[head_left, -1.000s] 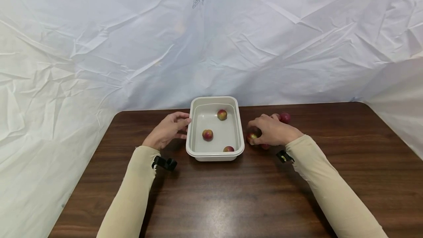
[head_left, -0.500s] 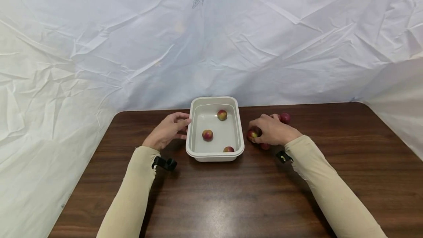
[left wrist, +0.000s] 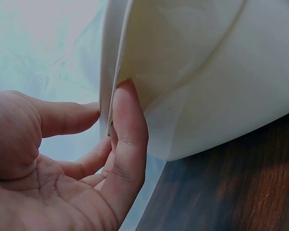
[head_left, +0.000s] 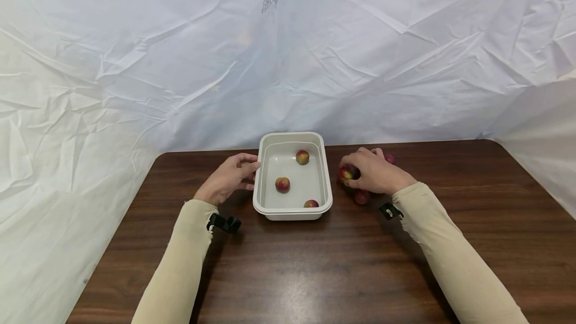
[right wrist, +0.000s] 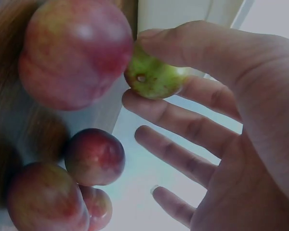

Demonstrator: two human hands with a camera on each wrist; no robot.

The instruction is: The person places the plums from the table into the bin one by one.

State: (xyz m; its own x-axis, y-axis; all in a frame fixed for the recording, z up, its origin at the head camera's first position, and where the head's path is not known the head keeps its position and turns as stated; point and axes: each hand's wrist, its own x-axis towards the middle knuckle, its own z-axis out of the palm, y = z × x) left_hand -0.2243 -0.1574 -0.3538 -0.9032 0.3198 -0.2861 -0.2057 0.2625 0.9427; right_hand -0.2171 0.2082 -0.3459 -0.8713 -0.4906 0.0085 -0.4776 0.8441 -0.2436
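Note:
A pale rectangular plastic container holds three red-yellow plums, one of them a plum left of its middle. At the container's left side my left hand pinches the rim, thumb on one face and fingers on the other, as the left wrist view shows. Right of the container, my right hand pinches a red and yellow-green plum between thumb and fingers. The right wrist view shows this plum's green end. Below that hand lies a red plum; a purple-red plum shows partly behind it.
The dark wooden table carries everything. A wrinkled white sheet hangs along its back edge. In the right wrist view, several loose plums, including a large pink-red plum and a dark red plum, lie beside the right hand.
My right hand has shifted slightly up and to the right, with the pinched plum moving along. More of the red plum below it now shows. The left hand and container look unchanged.

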